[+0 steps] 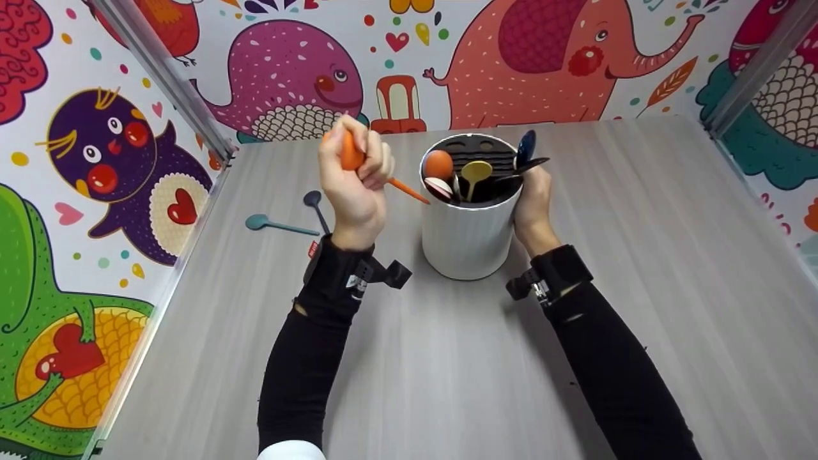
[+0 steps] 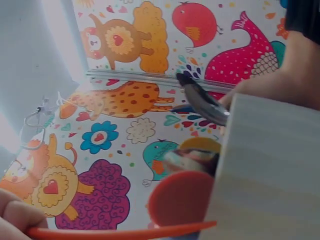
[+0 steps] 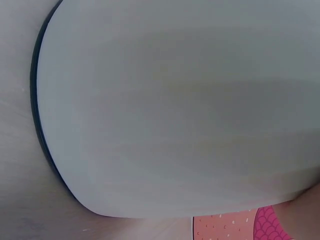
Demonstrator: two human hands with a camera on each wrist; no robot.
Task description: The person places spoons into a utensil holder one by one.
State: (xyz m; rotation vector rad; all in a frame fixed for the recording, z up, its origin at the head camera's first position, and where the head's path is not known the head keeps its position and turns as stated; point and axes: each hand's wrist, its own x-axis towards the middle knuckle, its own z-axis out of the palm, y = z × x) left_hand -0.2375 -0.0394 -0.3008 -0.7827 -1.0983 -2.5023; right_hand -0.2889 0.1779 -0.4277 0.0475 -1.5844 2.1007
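My left hand [image 1: 358,172] is raised left of a white ribbed utensil holder [image 1: 470,239] and grips an orange spoon [image 1: 351,152]. Its thin handle [image 1: 409,190] sticks out of the fist towards the holder's rim, and in the left wrist view it crosses the bottom edge. Against the holder's right side, my right hand [image 1: 533,204] grips it, with the fingers hidden behind the wall. In the slotted black top stand an orange round-headed utensil [image 1: 438,165], a yellow spoon [image 1: 477,171], a pink-and-white utensil [image 1: 439,187] and a dark blue one [image 1: 526,147].
Left of the holder, a teal spoon [image 1: 257,222] and a dark blue spoon [image 1: 312,199] lie on the grey wood-grain table [image 1: 409,383]. A small red tag [image 1: 313,248] shows beside the left wrist. Cartoon-printed panels [image 1: 396,64] enclose the back and sides.
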